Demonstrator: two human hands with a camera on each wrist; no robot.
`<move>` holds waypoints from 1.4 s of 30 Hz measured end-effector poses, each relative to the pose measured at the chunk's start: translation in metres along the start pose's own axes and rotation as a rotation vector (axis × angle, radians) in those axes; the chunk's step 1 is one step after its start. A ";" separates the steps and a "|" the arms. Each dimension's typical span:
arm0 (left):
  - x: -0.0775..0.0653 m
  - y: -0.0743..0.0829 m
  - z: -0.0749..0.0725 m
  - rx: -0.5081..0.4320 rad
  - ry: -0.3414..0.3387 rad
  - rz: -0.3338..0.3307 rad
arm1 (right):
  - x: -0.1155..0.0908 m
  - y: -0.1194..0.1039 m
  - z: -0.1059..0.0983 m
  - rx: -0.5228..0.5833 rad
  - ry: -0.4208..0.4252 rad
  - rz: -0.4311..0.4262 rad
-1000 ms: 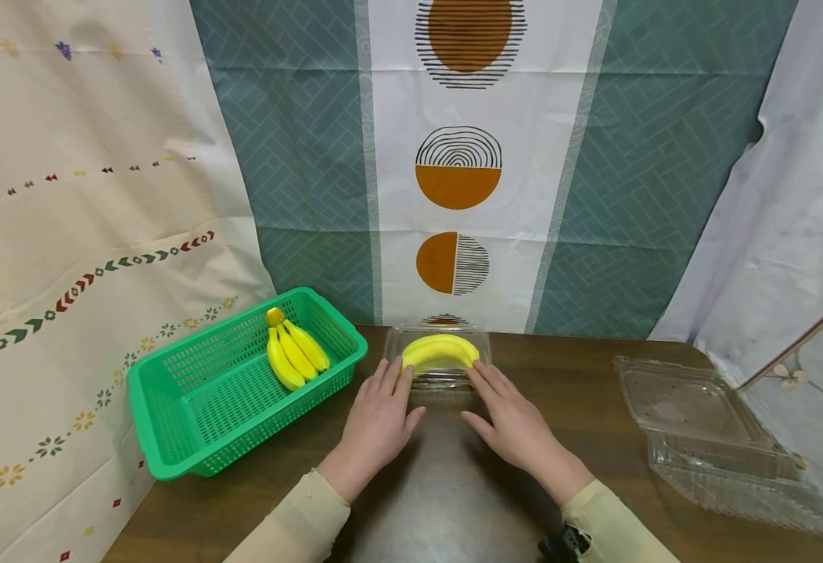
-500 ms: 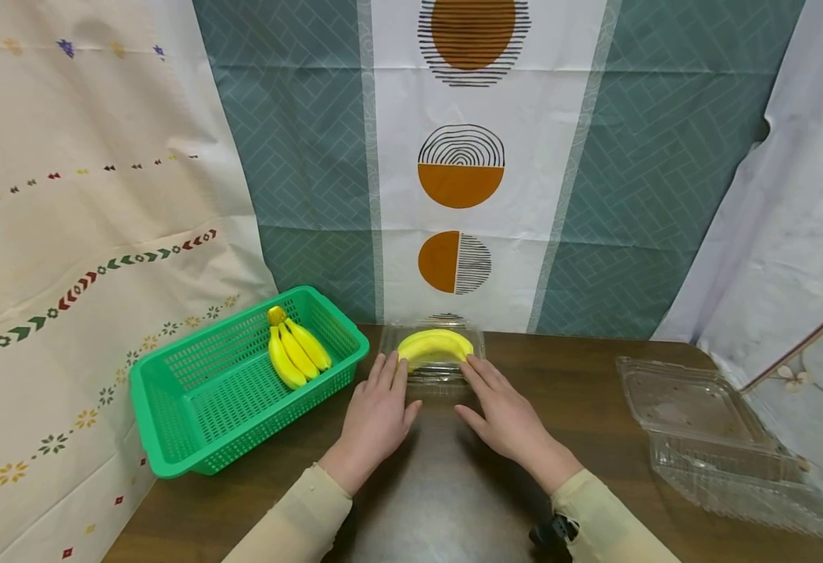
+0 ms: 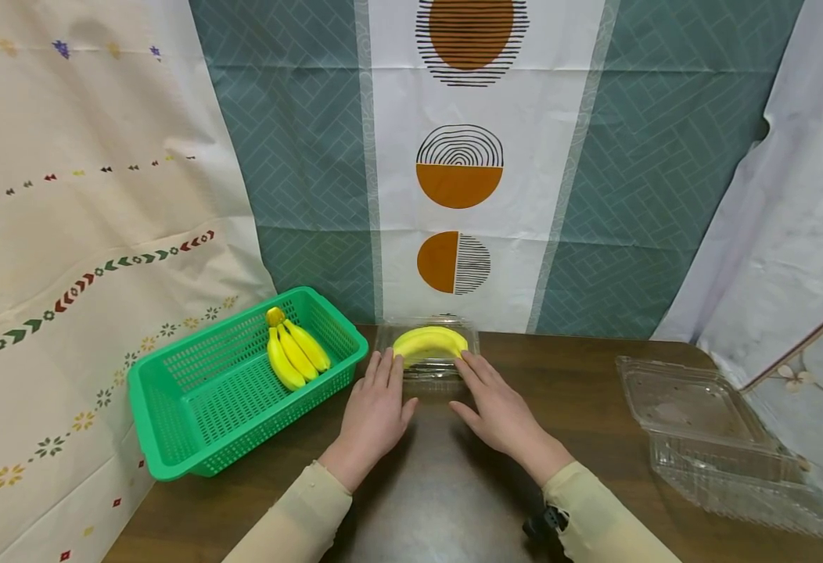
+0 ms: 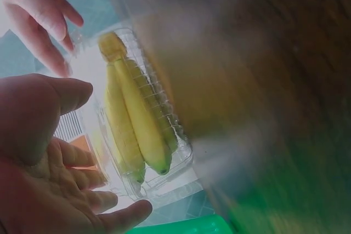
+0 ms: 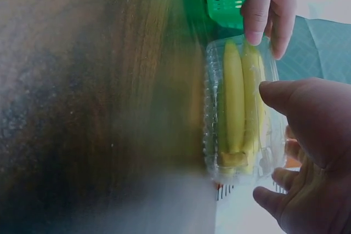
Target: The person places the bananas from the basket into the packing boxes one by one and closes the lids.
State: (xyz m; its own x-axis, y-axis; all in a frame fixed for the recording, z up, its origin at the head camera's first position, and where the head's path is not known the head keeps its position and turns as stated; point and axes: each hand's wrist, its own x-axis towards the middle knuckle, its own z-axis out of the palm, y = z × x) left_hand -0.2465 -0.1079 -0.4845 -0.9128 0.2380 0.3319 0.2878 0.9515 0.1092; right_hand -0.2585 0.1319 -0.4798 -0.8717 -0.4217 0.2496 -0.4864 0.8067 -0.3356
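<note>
A clear plastic clamshell box (image 3: pixel 431 371) lies at the back of the table, with a bunch of yellow bananas (image 3: pixel 429 339) inside it. In both wrist views, clear plastic covers the bananas (image 4: pixel 140 119). My left hand (image 3: pixel 372 410) touches the near left part of the box with straight fingertips. At the near right part, the fingertips of my right hand (image 3: pixel 506 414) touch it too, fingers extended. Both thumbs point inward, apart from each other. From the right wrist view, the box (image 5: pixel 211 130) shows a ridged side wall towards the table.
On the left stands a green plastic basket (image 3: pixel 172 461) holding another banana bunch (image 3: pixel 295 352). Empty clear clamshell boxes (image 3: pixel 721 446) lie open at the right. A patterned curtain (image 3: pixel 454 305) hangs right behind the box, along the back edge of the brown table (image 3: pixel 440 500).
The box with the bananas has slid slightly left and away from me. Both hands have moved along with it, fingers still extended. The basket and the boxes at the right stay put.
</note>
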 end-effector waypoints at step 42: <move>0.009 -0.002 -0.001 -0.036 -0.028 -0.043 | 0.013 -0.004 0.003 0.013 -0.011 0.014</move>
State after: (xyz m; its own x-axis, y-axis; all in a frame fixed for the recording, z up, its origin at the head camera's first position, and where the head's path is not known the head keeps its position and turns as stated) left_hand -0.2548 -0.1081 -0.4813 -0.9321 0.2028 0.3002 0.2578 0.9535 0.1564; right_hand -0.2678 0.1225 -0.4781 -0.8788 -0.4155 0.2347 -0.4752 0.8069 -0.3509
